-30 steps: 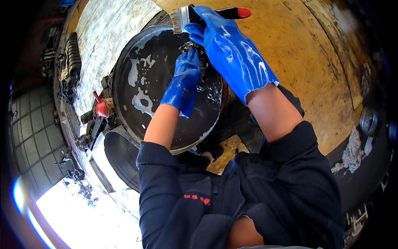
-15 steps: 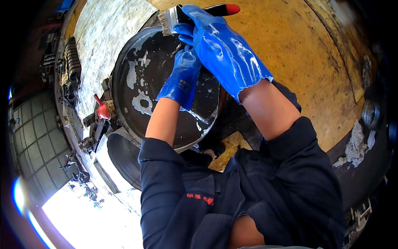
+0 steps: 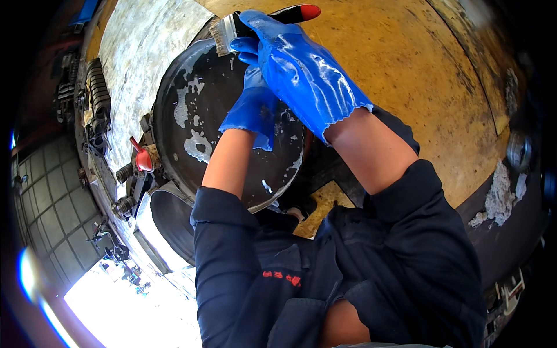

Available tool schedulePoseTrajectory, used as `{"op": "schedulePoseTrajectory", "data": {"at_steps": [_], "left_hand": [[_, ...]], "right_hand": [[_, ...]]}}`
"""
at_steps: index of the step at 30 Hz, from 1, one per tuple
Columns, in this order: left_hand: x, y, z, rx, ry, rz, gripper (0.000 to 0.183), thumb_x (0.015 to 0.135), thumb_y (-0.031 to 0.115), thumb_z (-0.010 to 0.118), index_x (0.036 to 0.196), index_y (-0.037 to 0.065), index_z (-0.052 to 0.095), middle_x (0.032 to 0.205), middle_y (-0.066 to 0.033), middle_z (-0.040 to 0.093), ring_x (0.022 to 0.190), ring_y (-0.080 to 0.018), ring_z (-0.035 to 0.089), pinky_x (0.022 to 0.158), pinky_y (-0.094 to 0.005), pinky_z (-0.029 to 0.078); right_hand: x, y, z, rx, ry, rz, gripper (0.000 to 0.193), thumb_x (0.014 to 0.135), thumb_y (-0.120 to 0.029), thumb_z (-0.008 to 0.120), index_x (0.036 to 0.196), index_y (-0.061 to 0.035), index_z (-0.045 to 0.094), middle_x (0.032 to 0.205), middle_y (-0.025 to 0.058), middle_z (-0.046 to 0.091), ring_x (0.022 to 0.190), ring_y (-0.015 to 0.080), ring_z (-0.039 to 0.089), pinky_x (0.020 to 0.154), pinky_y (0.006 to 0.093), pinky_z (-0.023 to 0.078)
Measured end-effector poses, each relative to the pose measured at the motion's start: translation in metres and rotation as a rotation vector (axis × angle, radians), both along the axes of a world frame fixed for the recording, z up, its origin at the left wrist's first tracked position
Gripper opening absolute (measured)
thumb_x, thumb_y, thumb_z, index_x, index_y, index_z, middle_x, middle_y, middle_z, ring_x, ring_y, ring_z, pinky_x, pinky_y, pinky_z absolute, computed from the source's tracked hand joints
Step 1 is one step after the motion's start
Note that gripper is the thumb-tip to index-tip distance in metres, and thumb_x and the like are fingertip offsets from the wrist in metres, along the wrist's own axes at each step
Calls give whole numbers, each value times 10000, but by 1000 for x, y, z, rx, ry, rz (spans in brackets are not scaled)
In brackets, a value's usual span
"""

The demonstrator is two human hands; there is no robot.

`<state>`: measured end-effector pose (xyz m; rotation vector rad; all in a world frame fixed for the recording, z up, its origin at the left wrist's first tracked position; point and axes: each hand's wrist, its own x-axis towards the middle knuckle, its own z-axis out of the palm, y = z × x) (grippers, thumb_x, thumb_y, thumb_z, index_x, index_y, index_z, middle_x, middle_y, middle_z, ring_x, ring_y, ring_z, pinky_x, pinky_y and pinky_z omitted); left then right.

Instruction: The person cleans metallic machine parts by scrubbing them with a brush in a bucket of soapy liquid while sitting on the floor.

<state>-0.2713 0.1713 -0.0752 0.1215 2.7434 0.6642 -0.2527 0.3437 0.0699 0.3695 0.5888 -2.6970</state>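
A flat paintbrush point(image 3: 222, 36) with pale bristles, a metal band and a black handle tipped in red is gripped in my right hand point(image 3: 301, 72), which wears a wet blue rubber glove. The bristles point left, over the far rim of a large round black surface point(image 3: 180, 148). Greyish-white wet patches and drops are scattered on this surface. My left hand point(image 3: 255, 101), in a matching glove, is over the same surface, just below my right hand. Its fingers are hidden behind the right glove, so what they touch cannot be seen.
A red funnel-shaped object point(image 3: 143, 159) stands left of the round surface, among dark metal parts. A curved dark drum-like piece point(image 3: 171, 223) is nearer me. Brown stained sheet point(image 3: 406, 75) spreads to the right, with a grey rag-like clump point(image 3: 496, 194) beyond. Coiled springs point(image 3: 98, 87) lie far left.
Both hands and the brush have shifted slightly left in view. My left fingers, partly visible before, are now covered by the right glove. The white streak near the surface's near edge looks shorter.
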Motion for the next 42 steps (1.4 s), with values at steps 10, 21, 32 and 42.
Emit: {"op": "schedulePoseTrajectory", "data": {"at_steps": [10,21,32,42], "left_hand": [[-8,5,0,-53,2,-77,470,988,409,566,1268,42,660,1114,-211,743,1067,-367,713,933,-433,561],[-6,24,-5,-92,39,-164,459,982,398,577,1257,40,662,1104,-208,744,1056,-362,715,925,-431,564],[-23,33,1,-169,33,-250,447,976,386,588,1245,38,664,1094,-205,745,1045,-358,718,917,-430,566],[-6,30,31,-259,52,-460,436,970,376,598,1235,36,666,1084,-203,746,1035,-354,720,910,-428,568]], "right_hand": [[0,-5,2,-13,9,42,398,982,-304,720,1289,-55,674,1091,128,741,865,208,765,823,350,633],[-3,7,3,6,53,69,376,985,-327,707,1244,-54,704,1058,117,748,853,189,763,788,310,627],[5,23,30,-18,-51,117,396,981,-331,705,1226,-19,700,1048,117,744,854,179,751,779,300,617],[40,40,20,-29,-75,110,394,968,-346,699,1204,-30,709,1032,118,744,864,185,750,786,311,610]]}}
